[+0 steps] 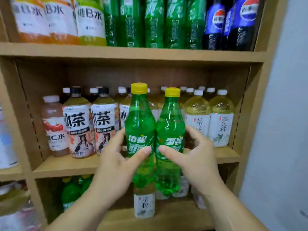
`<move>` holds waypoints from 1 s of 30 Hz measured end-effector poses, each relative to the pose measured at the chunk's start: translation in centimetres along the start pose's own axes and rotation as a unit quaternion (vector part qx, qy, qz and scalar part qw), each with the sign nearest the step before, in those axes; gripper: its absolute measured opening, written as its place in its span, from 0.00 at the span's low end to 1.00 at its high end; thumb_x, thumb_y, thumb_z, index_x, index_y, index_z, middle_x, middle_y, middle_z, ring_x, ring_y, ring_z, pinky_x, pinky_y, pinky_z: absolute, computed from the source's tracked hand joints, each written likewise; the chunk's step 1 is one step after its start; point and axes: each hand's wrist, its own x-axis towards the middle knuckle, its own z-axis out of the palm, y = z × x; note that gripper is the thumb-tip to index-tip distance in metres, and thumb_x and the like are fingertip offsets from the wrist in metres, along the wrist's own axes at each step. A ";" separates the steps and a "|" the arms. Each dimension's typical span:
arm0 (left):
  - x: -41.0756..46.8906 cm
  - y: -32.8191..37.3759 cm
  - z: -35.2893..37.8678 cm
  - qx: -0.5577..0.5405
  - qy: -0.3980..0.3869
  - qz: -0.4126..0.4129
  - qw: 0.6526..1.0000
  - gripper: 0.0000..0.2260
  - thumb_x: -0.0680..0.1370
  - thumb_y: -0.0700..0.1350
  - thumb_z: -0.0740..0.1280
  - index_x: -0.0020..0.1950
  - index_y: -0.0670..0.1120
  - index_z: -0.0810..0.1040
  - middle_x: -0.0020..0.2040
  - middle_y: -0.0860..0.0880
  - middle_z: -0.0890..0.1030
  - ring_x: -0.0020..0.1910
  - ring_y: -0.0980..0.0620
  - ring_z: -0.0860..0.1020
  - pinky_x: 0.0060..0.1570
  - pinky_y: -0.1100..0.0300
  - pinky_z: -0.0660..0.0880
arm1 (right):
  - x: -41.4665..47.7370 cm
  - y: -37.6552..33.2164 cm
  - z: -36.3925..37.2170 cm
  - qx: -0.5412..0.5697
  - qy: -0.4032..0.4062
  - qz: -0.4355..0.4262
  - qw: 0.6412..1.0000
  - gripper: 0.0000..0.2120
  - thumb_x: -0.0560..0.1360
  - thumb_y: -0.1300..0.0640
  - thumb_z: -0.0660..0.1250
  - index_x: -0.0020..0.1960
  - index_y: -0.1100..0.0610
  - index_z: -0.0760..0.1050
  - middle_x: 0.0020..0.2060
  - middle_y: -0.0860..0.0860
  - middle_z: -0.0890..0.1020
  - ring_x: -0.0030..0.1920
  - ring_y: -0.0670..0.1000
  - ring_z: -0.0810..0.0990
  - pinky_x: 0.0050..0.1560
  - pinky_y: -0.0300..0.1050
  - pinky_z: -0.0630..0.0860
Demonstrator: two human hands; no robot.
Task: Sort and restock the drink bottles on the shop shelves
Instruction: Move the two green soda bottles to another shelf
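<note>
Two green soda bottles with yellow caps stand upright side by side in front of the middle shelf (pixel 66 165). My left hand (pixel 115 167) grips the left green bottle (pixel 140 124) around its label, thumb across the front. My right hand (pixel 198 160) grips the right green bottle (pixel 170 127) the same way. The two bottles touch each other. Their bottoms hang in front of the lower shelf opening.
Iced tea bottles (pixel 78 127) and a pink drink bottle (pixel 55 129) fill the middle shelf's left; pale tea bottles (pixel 220 120) its right. Above stand orange and yellow vitamin bottles (pixel 90 20), green bottles (pixel 155 22) and cola bottles (pixel 215 24). A small tea bottle (pixel 144 204) stands on the lower shelf.
</note>
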 end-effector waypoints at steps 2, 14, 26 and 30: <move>2.0 2.3 0.4 0.015 -0.008 0.032 0.999 0.22 0.72 0.57 0.74 0.64 0.58 0.78 0.57 0.61 0.84 0.54 0.61 0.83 0.51 0.58 0.82 | 2.0 -1.9 -1.4 -0.002 0.003 -0.031 1.000 0.21 0.63 0.50 0.83 0.54 0.48 0.83 0.48 0.41 0.87 0.50 0.42 0.86 0.49 0.40 0.81; 16.2 17.6 0.3 0.038 0.082 0.168 0.982 0.26 0.73 0.64 0.73 0.62 0.47 0.80 0.52 0.53 0.83 0.51 0.52 0.81 0.50 0.52 0.78 | 16.3 -14.0 -7.0 0.020 0.089 -0.166 0.982 0.12 0.68 0.53 0.82 0.49 0.54 0.85 0.41 0.46 0.88 0.42 0.43 0.86 0.43 0.42 0.81; 25.8 21.2 2.3 0.068 0.095 0.098 0.988 0.10 0.79 0.57 0.70 0.49 0.53 0.72 0.46 0.54 0.75 0.43 0.55 0.73 0.38 0.61 0.68 | 27.4 -16.6 -8.7 0.010 0.126 -0.135 0.983 0.17 0.64 0.46 0.82 0.44 0.57 0.86 0.39 0.54 0.88 0.43 0.55 0.87 0.48 0.64 0.83; 27.5 19.8 3.3 0.107 0.094 0.056 0.988 0.38 0.78 0.60 0.70 0.81 0.44 0.61 0.77 0.43 0.68 0.73 0.40 0.69 0.68 0.46 0.70 | 29.0 -15.4 -7.9 -0.010 0.133 -0.124 0.983 0.20 0.60 0.43 0.81 0.44 0.56 0.86 0.37 0.52 0.87 0.41 0.55 0.88 0.44 0.61 0.84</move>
